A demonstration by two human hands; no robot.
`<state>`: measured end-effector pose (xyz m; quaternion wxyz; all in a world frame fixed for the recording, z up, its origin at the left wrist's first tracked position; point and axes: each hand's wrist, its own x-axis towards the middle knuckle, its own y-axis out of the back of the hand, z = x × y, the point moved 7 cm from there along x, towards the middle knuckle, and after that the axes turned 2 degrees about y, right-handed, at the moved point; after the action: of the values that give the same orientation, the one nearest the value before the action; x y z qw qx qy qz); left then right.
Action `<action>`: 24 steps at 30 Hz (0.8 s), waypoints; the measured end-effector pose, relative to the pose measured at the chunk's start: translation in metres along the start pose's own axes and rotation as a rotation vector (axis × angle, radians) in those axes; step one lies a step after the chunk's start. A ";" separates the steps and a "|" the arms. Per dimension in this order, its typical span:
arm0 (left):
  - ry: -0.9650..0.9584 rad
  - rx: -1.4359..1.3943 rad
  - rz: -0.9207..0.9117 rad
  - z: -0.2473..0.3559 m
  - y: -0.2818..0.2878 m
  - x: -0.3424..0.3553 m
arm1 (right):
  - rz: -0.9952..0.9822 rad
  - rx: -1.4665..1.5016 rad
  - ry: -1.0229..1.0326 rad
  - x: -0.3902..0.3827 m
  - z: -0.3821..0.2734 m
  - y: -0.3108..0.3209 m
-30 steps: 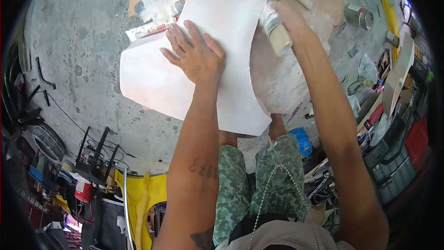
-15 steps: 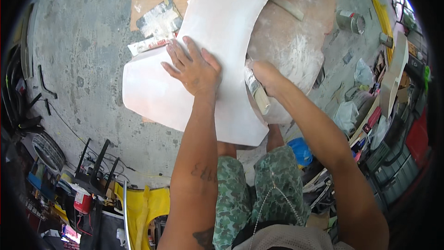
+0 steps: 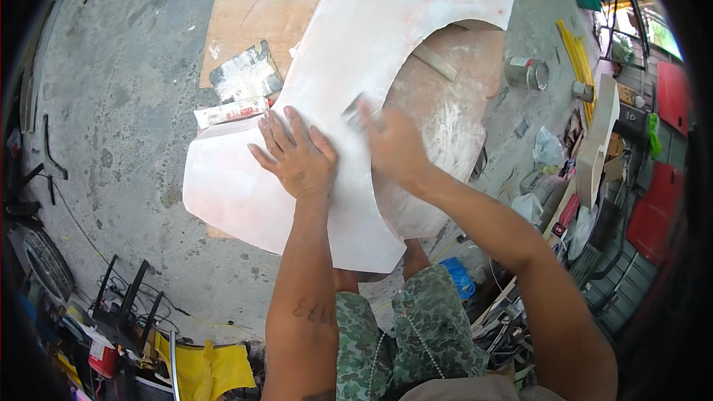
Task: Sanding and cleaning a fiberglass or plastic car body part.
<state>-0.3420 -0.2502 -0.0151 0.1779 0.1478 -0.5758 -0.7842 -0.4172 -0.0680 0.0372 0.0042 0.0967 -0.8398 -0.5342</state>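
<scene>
A large car fender (image 3: 334, 44), whitish with faint pink patches and a curved wheel arch, lies in front of me. My left hand (image 3: 301, 156) rests flat on its surface, fingers spread. Over the edge of the arch is my right hand (image 3: 394, 145), smeared by motion and closed around a slim block. Only a grey end of that block (image 3: 353, 109) shows past the fingers, close to the panel; the rest is hidden in the hand. Through the arch a dusty brownish board (image 3: 460, 104) shows, with a wooden strip (image 3: 435, 62) on it.
Left of the fender sit a putty-stained plate (image 3: 245, 74) and a whitish box (image 3: 232, 113), by a plywood sheet (image 3: 260, 7). A metal can (image 3: 526, 73) stands to the right. Car parts and clutter line both sides, including a tyre (image 3: 48, 263) and a yellow panel (image 3: 208, 367).
My right hand has swung from inside the arch up and left onto the fender, carrying the block. My left hand stays flat on the panel. The whole view has shifted slightly.
</scene>
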 end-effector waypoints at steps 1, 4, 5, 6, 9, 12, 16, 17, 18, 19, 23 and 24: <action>0.003 -0.010 0.001 0.003 0.000 0.001 | -0.153 -0.209 0.335 -0.003 -0.011 -0.022; 0.010 0.031 -0.020 -0.010 0.009 0.004 | -0.074 -0.721 0.620 0.073 0.001 -0.038; -0.004 0.005 -0.001 0.005 0.013 0.008 | -0.114 -0.827 0.324 0.137 0.054 -0.018; -0.015 0.049 0.022 -0.013 0.019 0.010 | 0.102 -0.292 0.067 0.172 0.045 0.016; 0.005 -0.146 0.011 0.048 -0.002 0.003 | 0.074 -0.852 0.078 0.290 0.194 0.143; 0.029 0.017 0.011 -0.005 0.006 0.006 | 0.150 -0.613 0.054 0.205 0.138 0.118; 0.020 -0.023 0.051 -0.010 0.009 0.001 | -0.080 -0.543 0.101 0.048 0.152 0.084; 0.015 -0.039 0.064 -0.004 0.010 0.002 | -0.176 -0.533 0.052 0.005 0.170 0.069; 0.007 -0.075 0.047 0.001 0.007 0.002 | -0.186 -0.522 0.077 -0.033 0.179 0.058; 0.003 -0.087 0.031 0.001 0.007 -0.001 | -0.283 -0.458 -0.046 -0.067 0.189 0.040; -0.019 -0.064 0.020 0.005 0.005 -0.002 | -0.250 -0.288 -0.254 -0.143 0.192 -0.014; -0.039 -0.060 0.022 0.003 0.006 0.000 | -0.250 -0.259 -0.311 -0.154 0.191 -0.028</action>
<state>-0.3423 -0.2495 -0.0082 0.1797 0.1206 -0.5571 -0.8017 -0.2830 0.1170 -0.0547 -0.1792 0.1151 -0.7364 -0.6422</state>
